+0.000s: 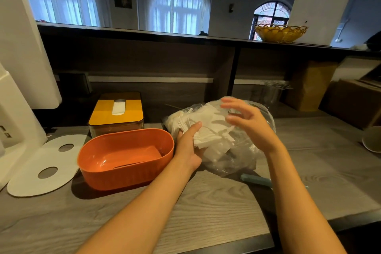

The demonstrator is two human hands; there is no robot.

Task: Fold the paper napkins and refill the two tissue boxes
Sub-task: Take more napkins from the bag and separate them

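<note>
Where both hands meet, white napkins (208, 130), crumpled clear bag (243, 156)

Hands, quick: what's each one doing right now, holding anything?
Left hand: grips the stack of napkins in the plastic bag, thumb on top.
Right hand: open, fingers loosely spread above the bag, holding nothing.

2 hands: left (188, 146), right (247, 123). 2 tissue boxes: 1 orange (125, 158), open; 1 yellow-lidded (117, 112). 1 plastic bag of napkins (216, 136). 1 wicker basket (280, 33). 1 white disc (41, 168) with 2 holes.
</note>
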